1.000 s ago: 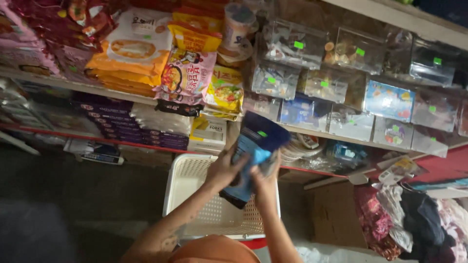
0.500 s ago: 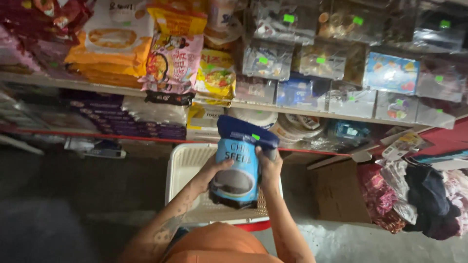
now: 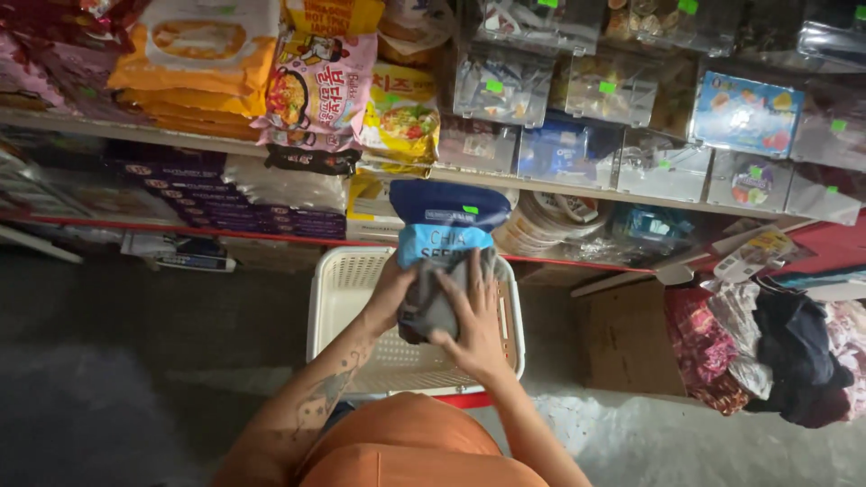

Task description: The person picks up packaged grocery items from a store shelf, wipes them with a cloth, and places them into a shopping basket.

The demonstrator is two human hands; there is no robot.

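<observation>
On the left, shelves carry stacked orange and pink soft plastic noodle packets (image 3: 316, 86) above a row of flat purple cardboard boxes (image 3: 207, 194). Below and towards the middle sits a white perforated plastic shopping basket (image 3: 347, 298), its visible floor bare, directly in front of the person's orange-clad lap.

The left hand (image 3: 390, 293) grips the left edge of a dark and light blue stand-up foil pouch with a clear window (image 3: 446, 248), fingers wrapped round its lower side. The pouch is held upright over the far half of the basket, its dark top band level with the lower shelf edge and its base not resting on anything that can be seen. The right hand (image 3: 478, 320) lies flat across the pouch's lower front, palm pressed on it, so both hands are clamped on the same pouch, close together and nearly touching.

Judged from this, the pouch is off the shelf and poised above the basket but not yet laid in it; setting it down and letting go is what is left.

Further right, clear plastic boxes with green stickers (image 3: 577, 90) fill the shelves, and a heap of dark clothing (image 3: 794, 352) lies at the far right.
</observation>
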